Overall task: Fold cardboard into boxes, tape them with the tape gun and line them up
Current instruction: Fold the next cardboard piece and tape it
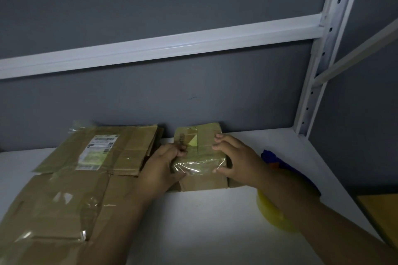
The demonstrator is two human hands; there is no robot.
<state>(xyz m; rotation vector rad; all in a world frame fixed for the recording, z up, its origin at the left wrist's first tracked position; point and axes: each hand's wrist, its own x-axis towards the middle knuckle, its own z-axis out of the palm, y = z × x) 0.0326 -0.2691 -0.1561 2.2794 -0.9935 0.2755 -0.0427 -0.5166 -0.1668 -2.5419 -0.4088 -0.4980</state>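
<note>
A small brown cardboard box [200,148] with clear tape across its top stands on the white shelf [204,221], close to the grey back wall. My left hand [162,165] grips its left side, fingers curled over the top edge. My right hand [233,157] holds its right side, fingers spread on top and thumb on the front face. A blue tape gun [280,163] with a yellowish tape roll [273,211] lies on the shelf to the right, partly hidden behind my right forearm.
Flattened cardboard with a shipping label [101,150] lies at the left, and a larger flattened piece [53,211] lies in front of it. A white shelf upright [318,66] rises at the right and a white crossbeam [161,47] runs above. A yellow-brown surface [381,211] shows at the far right.
</note>
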